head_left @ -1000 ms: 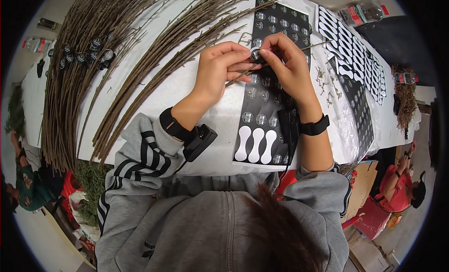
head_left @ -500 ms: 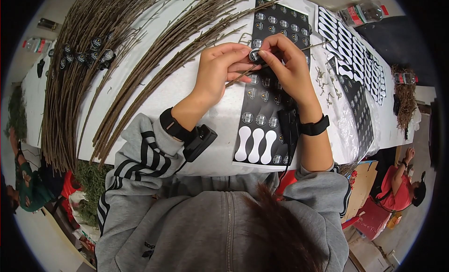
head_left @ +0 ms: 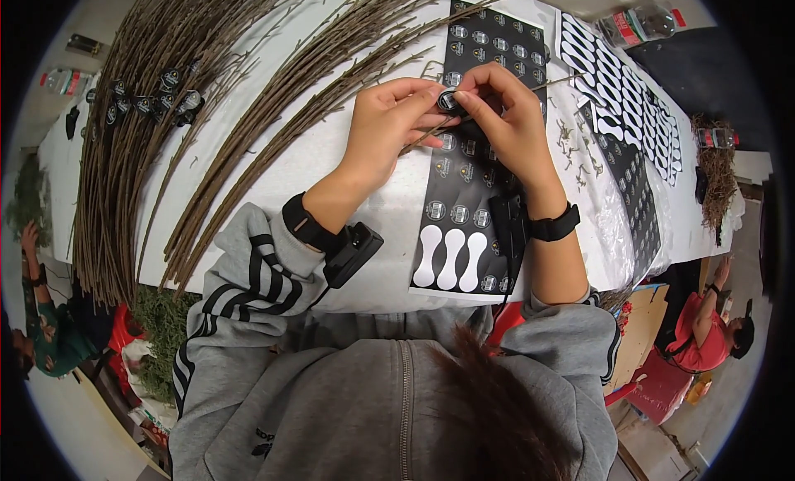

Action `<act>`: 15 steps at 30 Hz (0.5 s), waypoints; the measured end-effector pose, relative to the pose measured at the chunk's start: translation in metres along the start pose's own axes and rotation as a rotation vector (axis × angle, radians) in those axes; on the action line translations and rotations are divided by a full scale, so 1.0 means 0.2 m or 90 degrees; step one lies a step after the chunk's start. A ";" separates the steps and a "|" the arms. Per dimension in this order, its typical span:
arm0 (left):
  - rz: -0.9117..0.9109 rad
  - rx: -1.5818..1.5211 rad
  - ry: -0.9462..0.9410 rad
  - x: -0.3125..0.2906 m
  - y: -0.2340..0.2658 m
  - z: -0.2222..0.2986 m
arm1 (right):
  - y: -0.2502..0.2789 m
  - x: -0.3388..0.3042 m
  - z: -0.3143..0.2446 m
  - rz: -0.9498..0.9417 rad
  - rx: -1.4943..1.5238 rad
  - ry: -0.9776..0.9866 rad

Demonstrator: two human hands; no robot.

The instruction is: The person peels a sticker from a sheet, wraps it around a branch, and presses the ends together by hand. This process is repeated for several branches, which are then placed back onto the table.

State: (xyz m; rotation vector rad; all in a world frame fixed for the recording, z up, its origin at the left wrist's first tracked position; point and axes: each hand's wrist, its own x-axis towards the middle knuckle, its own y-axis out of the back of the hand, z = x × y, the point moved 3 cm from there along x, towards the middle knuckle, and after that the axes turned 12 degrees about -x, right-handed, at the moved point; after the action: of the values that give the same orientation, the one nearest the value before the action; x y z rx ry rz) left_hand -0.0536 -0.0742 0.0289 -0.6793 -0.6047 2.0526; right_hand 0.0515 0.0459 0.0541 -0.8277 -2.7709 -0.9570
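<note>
Head view: upper centre, I see left hand point(head_left: 387, 121) and right hand point(head_left: 507, 110), thumb and fingertips closed on a round black sticker point(head_left: 447, 102) beside a twig point(head_left: 425, 138). Possible fault: uneven thumb pressure creasing it, or the twig rolling, skewing it.

- Head view: left of two fisheyes worn on the head, facing down.
- Close range: left grip point(head_left: 379, 127) and right grip point(head_left: 513, 117) above centre, sweatshirt point(head_left: 348, 398) below.
- Wide field: counter point(head_left: 381, 233) spreads beyond, edges bending toward the round rim.
</note>
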 end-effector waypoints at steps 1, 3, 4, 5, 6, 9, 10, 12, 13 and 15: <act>0.004 0.011 0.003 0.00 0.00 0.00 | 0.00 0.00 0.00 0.004 -0.002 0.000; 0.013 0.035 0.008 -0.01 -0.01 0.00 | 0.00 0.00 -0.01 0.003 -0.009 0.007; 0.010 0.036 0.006 -0.01 -0.01 0.01 | 0.01 -0.01 -0.02 0.002 -0.016 0.012; 0.013 0.030 0.020 -0.01 -0.01 0.01 | 0.01 -0.01 -0.02 0.001 -0.024 0.017; 0.016 0.024 0.033 0.00 -0.01 0.02 | 0.01 0.00 -0.02 0.004 -0.025 0.019; 0.014 0.037 0.047 0.01 -0.01 0.03 | 0.02 0.00 -0.02 -0.003 -0.030 0.050; 0.011 0.055 0.048 0.01 -0.01 0.02 | 0.02 0.00 -0.02 -0.003 -0.030 0.050; 0.009 0.072 0.050 0.01 -0.01 0.02 | 0.02 0.00 -0.02 -0.009 -0.042 0.077; 0.007 0.074 0.048 0.01 -0.01 0.02 | 0.02 0.00 -0.02 -0.013 -0.049 0.090; 0.002 0.076 0.043 0.02 0.00 0.02 | 0.02 0.00 -0.03 -0.015 -0.049 0.094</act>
State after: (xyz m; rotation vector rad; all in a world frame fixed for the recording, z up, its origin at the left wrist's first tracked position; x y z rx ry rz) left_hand -0.0579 -0.0709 0.0302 -0.6767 -0.4385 2.0413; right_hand 0.0525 0.0454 0.0605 -0.7056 -2.6396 -1.0870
